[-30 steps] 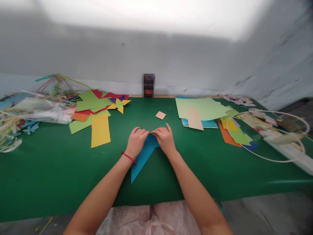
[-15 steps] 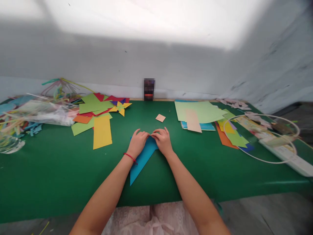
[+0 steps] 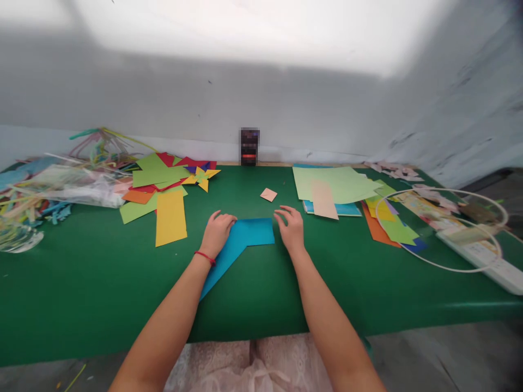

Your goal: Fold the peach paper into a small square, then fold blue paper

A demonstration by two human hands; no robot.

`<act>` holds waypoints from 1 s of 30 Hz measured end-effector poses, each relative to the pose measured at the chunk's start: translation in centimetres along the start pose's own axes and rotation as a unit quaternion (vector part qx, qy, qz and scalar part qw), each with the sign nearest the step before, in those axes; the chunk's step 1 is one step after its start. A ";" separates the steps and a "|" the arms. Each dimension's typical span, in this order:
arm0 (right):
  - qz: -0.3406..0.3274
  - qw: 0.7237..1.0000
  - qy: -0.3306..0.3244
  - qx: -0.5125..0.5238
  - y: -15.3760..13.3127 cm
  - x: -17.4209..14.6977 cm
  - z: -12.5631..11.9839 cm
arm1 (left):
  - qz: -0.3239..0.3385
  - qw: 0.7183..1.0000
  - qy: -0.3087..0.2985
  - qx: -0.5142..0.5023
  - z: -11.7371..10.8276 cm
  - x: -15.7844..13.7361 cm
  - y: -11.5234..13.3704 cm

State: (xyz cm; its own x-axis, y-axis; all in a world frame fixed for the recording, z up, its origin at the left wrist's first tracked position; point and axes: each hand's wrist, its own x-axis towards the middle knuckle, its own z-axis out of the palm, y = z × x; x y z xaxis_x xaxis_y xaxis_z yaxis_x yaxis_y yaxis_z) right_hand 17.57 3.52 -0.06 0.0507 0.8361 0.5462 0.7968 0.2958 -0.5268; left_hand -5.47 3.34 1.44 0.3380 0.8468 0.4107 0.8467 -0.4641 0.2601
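A folded sheet of blue paper (image 3: 252, 232) lies on the green table in front of me, with a long pointed part reaching down to the left. My left hand (image 3: 218, 234) is closed on its upper left edge, and the wrist wears a red cord. Just off the paper's right end is my right hand (image 3: 291, 227), fingers apart and holding nothing. Beyond the hands lies a small folded pink paper square (image 3: 268, 194).
At left are a yellow paper rectangle (image 3: 171, 218), a folded paper star (image 3: 201, 177) and a heap of paper strips (image 3: 53, 185). Pale green sheets (image 3: 335, 184) lie at right, near a white hoop (image 3: 449, 269) and a power strip (image 3: 482, 264). A pixelated dark object (image 3: 249, 147) stands by the wall.
My hands have moved apart. The right one let go of the paper's top and moved right; the left one shifted left with the paper, which turned and shows its right part.
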 end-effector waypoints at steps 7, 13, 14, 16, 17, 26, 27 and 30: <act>-0.112 0.989 -0.094 0.023 -4.2 -1.3 2.4 | 0.032 0.999 -0.018 -0.004 1.1 -0.3 2.8; -0.109 0.987 -0.114 0.040 -3.1 -0.9 2.0 | 0.055 0.998 -0.033 -0.005 0.7 -0.2 2.6; -0.105 0.988 -0.110 0.039 -2.9 -0.9 1.9 | 0.055 0.998 -0.033 -0.004 0.6 -0.2 2.4; -0.091 0.990 -0.099 0.038 -2.3 -0.7 1.6 | 0.049 0.998 -0.030 0.000 0.4 -0.2 1.7; -0.081 0.992 -0.093 0.037 -1.9 -0.6 1.5 | 0.045 0.999 -0.027 0.001 0.3 -0.2 1.3; -0.083 0.993 -0.075 0.039 -2.3 -0.8 1.4 | 0.069 0.998 -0.011 -0.005 0.2 -0.3 0.8; -0.106 0.989 -0.089 0.042 -2.7 -0.9 1.5 | 0.079 0.997 -0.013 -0.007 0.3 -0.3 1.2; -0.138 0.982 -0.125 0.042 -3.4 -1.2 1.9 | 0.100 0.995 -0.015 -0.010 0.5 -0.3 2.0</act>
State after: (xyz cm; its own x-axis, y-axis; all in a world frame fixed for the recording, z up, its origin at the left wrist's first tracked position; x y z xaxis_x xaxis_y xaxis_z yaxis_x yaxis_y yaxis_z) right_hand 13.65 2.33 -0.12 -0.3185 0.8023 0.5048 0.7063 0.5560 -0.4381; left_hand -3.63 2.27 1.35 0.5113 0.7438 0.4304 0.7527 -0.6293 0.1933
